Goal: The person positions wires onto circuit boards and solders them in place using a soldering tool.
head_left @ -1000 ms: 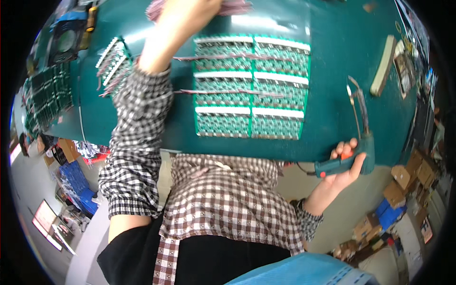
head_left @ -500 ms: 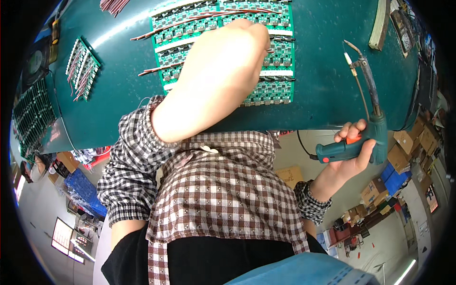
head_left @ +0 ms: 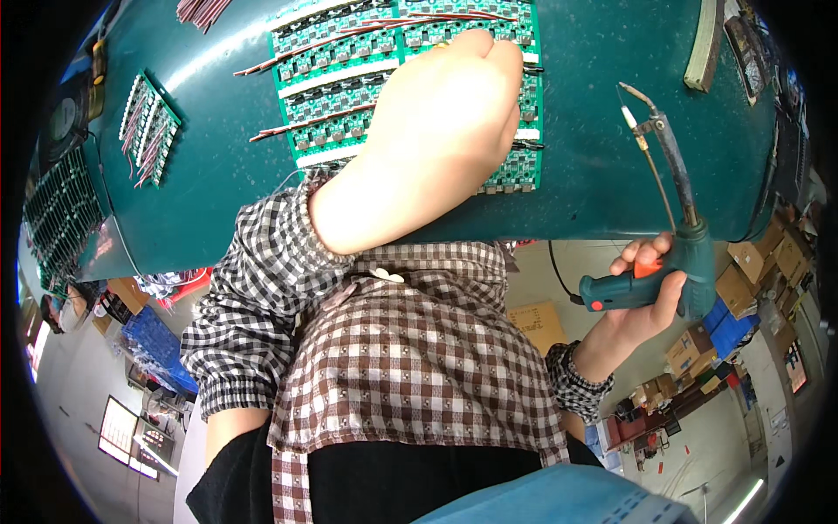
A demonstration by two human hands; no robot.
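My left hand (head_left: 449,118) is closed over the right part of a green circuit board panel (head_left: 336,135), its back toward me and its fingertips hidden. Whatever those fingers pinch cannot be made out. Rows of small parts and white strips cover the panel. Red and black wires (head_left: 327,44) lie across it, and a shorter pair of wires (head_left: 279,133) sticks out at its left side. In my right hand (head_left: 633,323) is a dark green soldering gun (head_left: 696,266) with an orange trigger. Its bent tip and thin solder feed tube point up, to the right of the panel and apart from it.
At the left lie a smaller wired board (head_left: 153,131) and a stack of dark boards (head_left: 61,214). A bundle of red wires (head_left: 202,12) rests at the far edge. A wooden block (head_left: 704,48) sits far right. Cardboard boxes (head_left: 694,349) stand below, beyond the teal table (head_left: 227,192).
My left hand has shifted to the right over the panel. The soldering gun in my right hand has moved slightly down, its tip a little to the left.
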